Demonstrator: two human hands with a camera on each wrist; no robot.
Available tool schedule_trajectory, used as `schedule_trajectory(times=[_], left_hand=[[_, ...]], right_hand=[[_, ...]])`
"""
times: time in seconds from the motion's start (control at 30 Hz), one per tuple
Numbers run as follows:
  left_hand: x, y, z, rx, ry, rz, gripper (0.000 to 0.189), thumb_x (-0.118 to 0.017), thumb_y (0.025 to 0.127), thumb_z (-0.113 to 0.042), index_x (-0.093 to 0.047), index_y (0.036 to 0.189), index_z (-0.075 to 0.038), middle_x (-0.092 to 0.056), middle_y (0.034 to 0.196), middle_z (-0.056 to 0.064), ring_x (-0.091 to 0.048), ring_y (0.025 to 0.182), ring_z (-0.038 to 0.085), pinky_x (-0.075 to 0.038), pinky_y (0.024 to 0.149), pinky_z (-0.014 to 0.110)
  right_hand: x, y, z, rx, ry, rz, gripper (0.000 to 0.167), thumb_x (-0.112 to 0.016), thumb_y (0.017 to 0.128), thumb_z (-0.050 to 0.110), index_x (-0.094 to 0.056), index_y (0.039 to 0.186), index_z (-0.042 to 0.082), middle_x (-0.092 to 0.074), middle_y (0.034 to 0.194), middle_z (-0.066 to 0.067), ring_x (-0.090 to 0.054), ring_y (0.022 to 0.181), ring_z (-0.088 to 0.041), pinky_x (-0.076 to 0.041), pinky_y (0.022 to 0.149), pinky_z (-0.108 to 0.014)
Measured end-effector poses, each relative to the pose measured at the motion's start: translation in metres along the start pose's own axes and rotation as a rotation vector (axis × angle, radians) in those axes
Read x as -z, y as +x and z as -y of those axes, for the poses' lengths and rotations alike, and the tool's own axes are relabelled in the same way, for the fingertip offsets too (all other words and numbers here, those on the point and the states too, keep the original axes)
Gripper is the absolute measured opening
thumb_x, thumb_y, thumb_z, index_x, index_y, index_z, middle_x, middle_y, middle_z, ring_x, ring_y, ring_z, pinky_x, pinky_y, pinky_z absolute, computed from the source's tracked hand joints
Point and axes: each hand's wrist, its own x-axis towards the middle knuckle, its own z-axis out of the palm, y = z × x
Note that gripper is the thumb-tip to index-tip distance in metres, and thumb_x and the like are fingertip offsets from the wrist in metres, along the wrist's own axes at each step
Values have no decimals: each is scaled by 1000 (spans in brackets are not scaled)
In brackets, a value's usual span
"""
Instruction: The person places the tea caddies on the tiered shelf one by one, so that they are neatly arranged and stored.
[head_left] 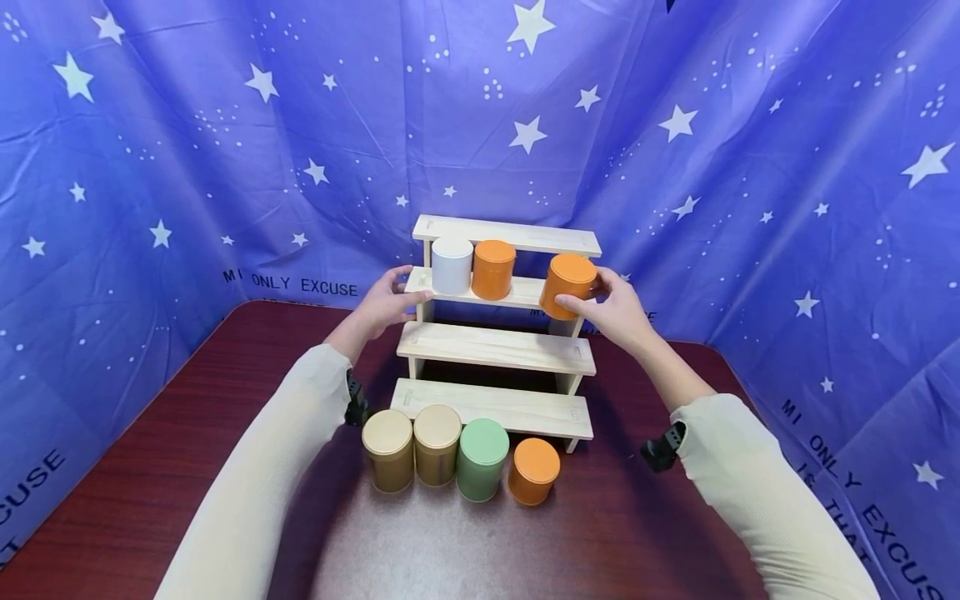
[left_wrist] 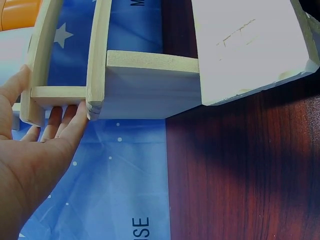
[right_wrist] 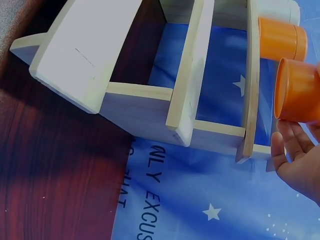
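Blue cloth (head_left: 360,125) printed with white stars, dots and black lettering hangs in folds around a dark red-brown, wood-grained table (head_left: 225,383). From the left, a cream sleeve (head_left: 285,425) with a black wrist device (head_left: 356,400) leads to the left hand (head_left: 382,304). Its grip is part-closed on the left end of a pale wooden four-step shelf (head_left: 495,346), thumb and fingers about the second board from the top.

Before the lowest board stand two gold cylindrical canisters (head_left: 392,454), side by side on the table. Above them, a white cylindrical canister (head_left: 452,268) stands upright toward the left of the second board. Next, on the table, comes a green cylindrical canister (head_left: 482,460); on the second board, just beside the white one, is an upright orange canister (head_left: 492,273). Another orange canister (head_left: 533,475) ends the front row.

Farther right, a third, glossy orange cylinder (head_left: 564,296) is slightly tilted near the second board's right end; the right wrist view shows a gap beneath its base. The right hand (head_left: 621,312) pinches it, grip closed to its width.
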Motion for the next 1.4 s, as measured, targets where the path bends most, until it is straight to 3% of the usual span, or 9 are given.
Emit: schedule_trajectory(times=[0.2,0.73,0.97,1.07,1.4], left_hand=[[0,0,0,7,-3,-2,75,-61,90,-10,-16,149,-13,-34,140,25,-44,125,39,-43,102,52],[0,0,1,2,1,-1,76,-62,89,-11,-16,149,-13,-34,140,26,-44,125,39,-44,101,52],[-5,-20,-17,26,0,22,75,-60,90,-9,-15,150,-11,-32,141,27,-40,129,41,-41,104,52],[-5,-19,-17,28,5,21,74,-59,90,-9,-14,150,-11,-32,141,27,-40,129,41,-41,104,52],[1,0,0,24,1,7,78,-64,88,-13,-16,150,-15,-33,141,25,-42,127,39,-42,103,52]], right_hand=[[-3,4,4,-14,4,13,76,-71,78,49,-43,135,7,-57,115,-13,-53,105,-28,-46,90,-41],[-12,20,13,-47,90,5,73,-75,75,47,-47,132,9,-56,115,-13,-54,104,-25,-47,91,-39],[-17,26,16,-38,97,-1,70,-74,77,44,-48,130,8,-56,111,-12,-54,100,-23,-46,90,-35],[-19,28,17,-33,98,-2,69,-74,77,44,-48,130,7,-56,110,-12,-53,99,-23,-46,88,-33],[-27,35,14,-58,120,-12,69,-73,79,43,-46,131,5,-56,113,-14,-52,99,-23,-46,90,-33]])
